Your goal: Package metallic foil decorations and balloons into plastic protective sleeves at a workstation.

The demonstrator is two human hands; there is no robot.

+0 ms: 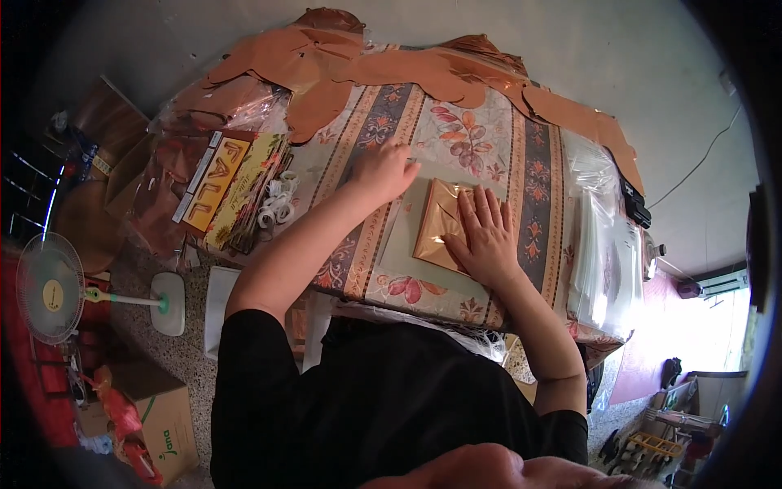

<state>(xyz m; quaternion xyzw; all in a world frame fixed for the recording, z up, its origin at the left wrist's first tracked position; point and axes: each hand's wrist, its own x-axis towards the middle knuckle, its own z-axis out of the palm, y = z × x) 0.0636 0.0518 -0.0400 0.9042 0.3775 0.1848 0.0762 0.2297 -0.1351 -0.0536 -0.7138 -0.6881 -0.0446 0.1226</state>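
My right hand [490,244] lies flat, fingers stretched, on the right side of a shiny gold-orange foil-like packet [435,222], pressing or resting on it. The packet sits on a pale flat sheet or board [397,244] on the flower-patterned tablecloth [464,134]. Beyond the packet's upper left, my left hand [383,171] hovers over or rests on the cloth, fingers curled and thumb pointing right. Whatever it may hold is hidden. It does not touch the packet.
Brown cut-out sheets [391,69] line the table's far edge. Printed yellow cards [236,191] and white rolls [277,200] lie at left. Clear plastic sleeves [601,253] are stacked at right. A fan [51,289] and a cardboard box [167,432] stand on the floor.
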